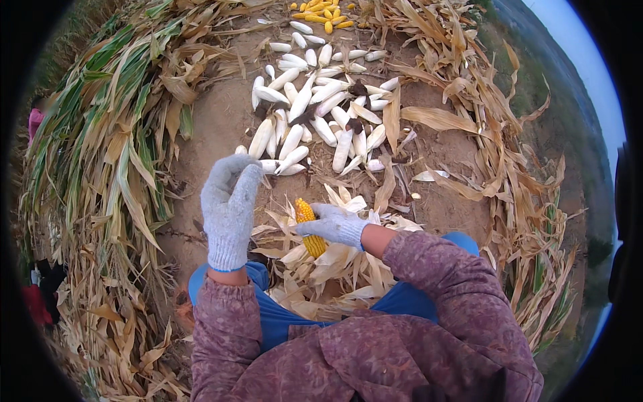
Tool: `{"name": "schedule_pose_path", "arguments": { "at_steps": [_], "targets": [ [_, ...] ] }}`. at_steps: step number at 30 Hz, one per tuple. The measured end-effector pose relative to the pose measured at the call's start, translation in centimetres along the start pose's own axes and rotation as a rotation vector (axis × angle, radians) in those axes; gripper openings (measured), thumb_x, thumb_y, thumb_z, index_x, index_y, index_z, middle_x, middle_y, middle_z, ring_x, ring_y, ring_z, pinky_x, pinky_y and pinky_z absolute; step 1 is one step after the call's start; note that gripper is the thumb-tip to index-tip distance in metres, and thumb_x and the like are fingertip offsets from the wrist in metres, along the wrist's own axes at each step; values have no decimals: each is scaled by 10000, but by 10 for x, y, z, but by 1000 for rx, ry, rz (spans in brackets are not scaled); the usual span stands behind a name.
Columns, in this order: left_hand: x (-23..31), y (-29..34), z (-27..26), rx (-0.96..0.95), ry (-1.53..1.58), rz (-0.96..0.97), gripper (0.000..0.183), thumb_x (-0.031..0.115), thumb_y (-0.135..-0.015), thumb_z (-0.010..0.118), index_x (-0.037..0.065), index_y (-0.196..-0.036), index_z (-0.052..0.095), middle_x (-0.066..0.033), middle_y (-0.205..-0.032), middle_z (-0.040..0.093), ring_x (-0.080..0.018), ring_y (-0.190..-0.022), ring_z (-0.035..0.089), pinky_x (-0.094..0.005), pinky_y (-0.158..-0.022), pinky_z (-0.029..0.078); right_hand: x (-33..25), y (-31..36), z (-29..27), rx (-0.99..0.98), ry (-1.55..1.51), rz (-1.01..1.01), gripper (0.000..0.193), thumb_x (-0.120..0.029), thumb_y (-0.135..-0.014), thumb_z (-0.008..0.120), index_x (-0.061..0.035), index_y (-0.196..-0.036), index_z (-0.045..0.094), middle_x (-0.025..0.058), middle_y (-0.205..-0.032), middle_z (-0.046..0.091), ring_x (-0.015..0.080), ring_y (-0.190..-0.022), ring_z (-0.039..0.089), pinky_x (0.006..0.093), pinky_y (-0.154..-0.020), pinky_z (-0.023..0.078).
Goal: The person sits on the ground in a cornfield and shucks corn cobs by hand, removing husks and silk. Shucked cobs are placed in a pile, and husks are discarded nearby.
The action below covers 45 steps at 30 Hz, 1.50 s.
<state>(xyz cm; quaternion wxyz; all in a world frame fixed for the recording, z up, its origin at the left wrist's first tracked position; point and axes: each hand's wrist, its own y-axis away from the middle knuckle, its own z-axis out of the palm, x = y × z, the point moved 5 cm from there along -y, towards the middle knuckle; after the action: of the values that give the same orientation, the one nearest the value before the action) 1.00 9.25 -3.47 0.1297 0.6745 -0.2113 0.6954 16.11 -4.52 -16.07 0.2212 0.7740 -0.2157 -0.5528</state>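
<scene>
A yellow corn cob (pixel 305 213), stripped of its husk, stands tilted in front of my lap. My right hand (pixel 335 226), in a whitish knit glove, is closed round its middle, with kernels showing above and below the fingers. My left hand (pixel 231 194), gloved the same way, is raised to the left of the cob and apart from it. Its fingers are curved, with a gap between thumb and forefinger and nothing seen in them. Pale loose husks (pixel 355 275) lie between my knees, under the cob.
Ahead on the bare soil (pixel 218 110) lies a heap of white corn cobs (pixel 301 100), some with dark silk. Farther off is a small pile of yellow cobs (pixel 325 13). Corn stalks (pixel 114 154) are banked at left, dry leaves (pixel 509 167) at right. A person in pink (pixel 35 124) shows far left.
</scene>
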Motion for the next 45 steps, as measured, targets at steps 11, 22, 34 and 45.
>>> {"name": "schedule_pose_path", "arguments": {
  "at_steps": [11,22,34,45],
  "targets": [
    [1,-14,-29,32,95,7,152,67,-1044,660,8,-1168,723,-53,-1063,765,-122,-953,699,-288,-905,561,-32,-99,-180,582,-1511,-160,625,-690,-1074,474,-105,-1250,603,145,-1052,747,49,-450,337,192,-388,325],
    [9,-1,-2,-148,65,-169,170,47,-1002,699,-3,-1165,713,-52,-1103,733,-106,-991,667,-281,-900,542,60,-176,-134,619,-610,57,914,-784,-1058,340,-55,-1591,484,196,-1314,715,108,-557,406,279,-509,373],
    [-14,-22,10,-301,-118,-418,282,63,-904,796,-27,-1164,736,-130,-1126,744,-176,-998,696,-326,-899,554,213,-263,-135,883,-220,716,882,-578,-822,743,56,-1420,607,311,-1437,632,412,-1340,625,450,-1140,482],
    [-15,-35,27,-364,-116,-542,259,6,-905,667,-39,-1156,710,-122,-1144,745,-180,-1026,705,-319,-944,548,186,-259,-129,720,-605,342,743,-460,-896,805,45,-1413,633,174,-1259,754,295,-1113,722,408,-995,535]
  ]
}}
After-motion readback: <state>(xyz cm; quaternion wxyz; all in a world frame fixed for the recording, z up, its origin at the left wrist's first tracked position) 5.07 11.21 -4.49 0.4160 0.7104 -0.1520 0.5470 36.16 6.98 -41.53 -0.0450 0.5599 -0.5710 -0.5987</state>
